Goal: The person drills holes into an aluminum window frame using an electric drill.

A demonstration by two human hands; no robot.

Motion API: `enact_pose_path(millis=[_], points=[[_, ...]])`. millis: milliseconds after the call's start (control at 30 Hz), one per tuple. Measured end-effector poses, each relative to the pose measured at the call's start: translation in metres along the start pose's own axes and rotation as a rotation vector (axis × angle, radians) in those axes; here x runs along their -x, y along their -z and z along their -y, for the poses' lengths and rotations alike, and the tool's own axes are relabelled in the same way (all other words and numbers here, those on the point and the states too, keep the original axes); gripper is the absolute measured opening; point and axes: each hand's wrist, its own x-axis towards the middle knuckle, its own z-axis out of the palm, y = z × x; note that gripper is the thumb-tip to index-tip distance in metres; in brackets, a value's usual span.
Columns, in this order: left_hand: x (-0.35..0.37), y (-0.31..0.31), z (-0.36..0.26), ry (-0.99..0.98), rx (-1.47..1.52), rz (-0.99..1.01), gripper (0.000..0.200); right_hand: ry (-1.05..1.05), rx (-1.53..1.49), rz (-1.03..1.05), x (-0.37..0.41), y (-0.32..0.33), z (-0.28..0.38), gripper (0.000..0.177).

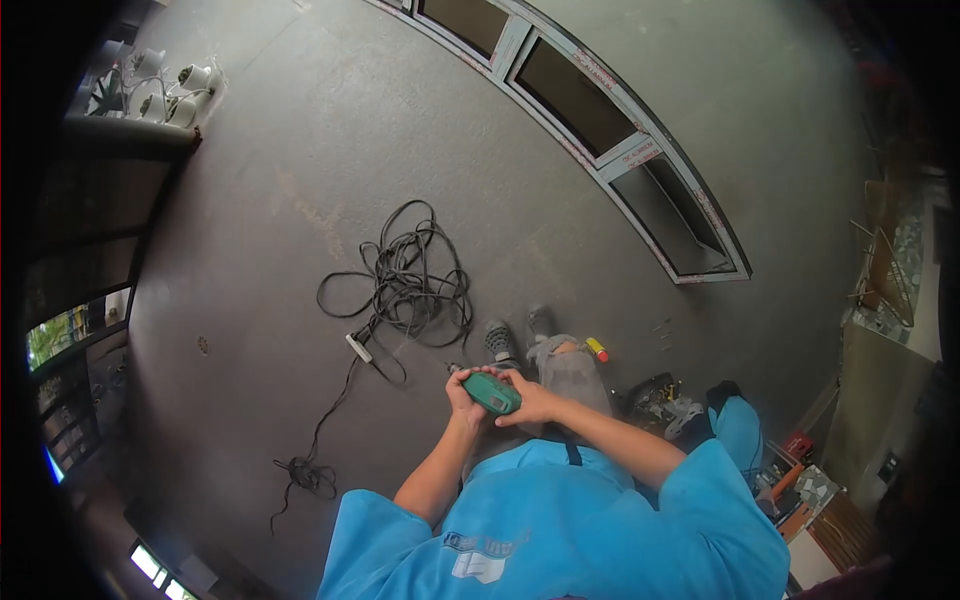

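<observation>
A green power drill is held in front of my body, over my legs, its dark chuck pointing up and left. My left hand is closed around the chuck end. On the other side, my right hand grips the drill body with its fingers across the top. Part of the drill is hidden by the hands. Beyond it on the floor lies a tangled black extension cord with a white socket block.
A window frame with taped edges lies on the floor ahead. A yellow-and-red cylinder is right of my shoes. Assorted tools and a blue-clothed person's part are at right. Potted plants stand far left.
</observation>
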Motion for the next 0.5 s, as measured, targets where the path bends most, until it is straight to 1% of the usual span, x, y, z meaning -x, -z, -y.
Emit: enact_pose_path(millis=[67,133,167,200,267,300,333,400,433,467,500], points=[[-0.004,-0.052,-0.027,-0.017,0.012,0.035,0.017,0.062,0.024,-0.045,-0.022,0.025,0.031,0.096],[-0.014,-0.094,-0.055,-0.073,-0.051,-0.01,0.016,0.12,-0.023,-0.059,-0.046,0.054,0.066,0.097],[-0.019,-0.115,-0.067,-0.088,-0.065,0.02,0.016,0.048,-0.069,0.007,-0.057,0.074,0.08,0.098],[-0.017,-0.136,-0.077,-0.105,-0.066,0.02,0.016,0.061,-0.069,0.016,-0.069,0.087,0.088,0.098],[-0.023,-0.19,-0.099,-0.106,-0.076,0.037,0.017,0.234,-0.282,0.118,-0.107,0.123,0.099,0.098],[-0.031,-0.208,-0.111,-0.161,-0.102,0.069,0.017,0.229,-0.398,0.197,-0.118,0.147,0.122,0.1],[-0.032,-0.228,-0.124,-0.159,-0.108,0.043,0.017,0.221,-0.422,0.205,-0.132,0.162,0.136,0.1],[-0.046,-0.271,-0.147,-0.163,-0.024,0.12,0.019,0.203,-0.429,0.295,-0.161,0.199,0.165,0.102],[-0.051,-0.293,-0.158,-0.178,-0.027,0.133,0.021,0.202,-0.45,0.308,-0.171,0.216,0.182,0.107],[-0.054,-0.315,-0.169,-0.178,-0.018,0.136,0.021,0.197,-0.442,0.31,-0.182,0.234,0.201,0.107],[-0.061,-0.335,-0.182,-0.201,-0.037,0.147,0.021,0.244,-0.277,0.269,-0.196,0.252,0.219,0.107]])
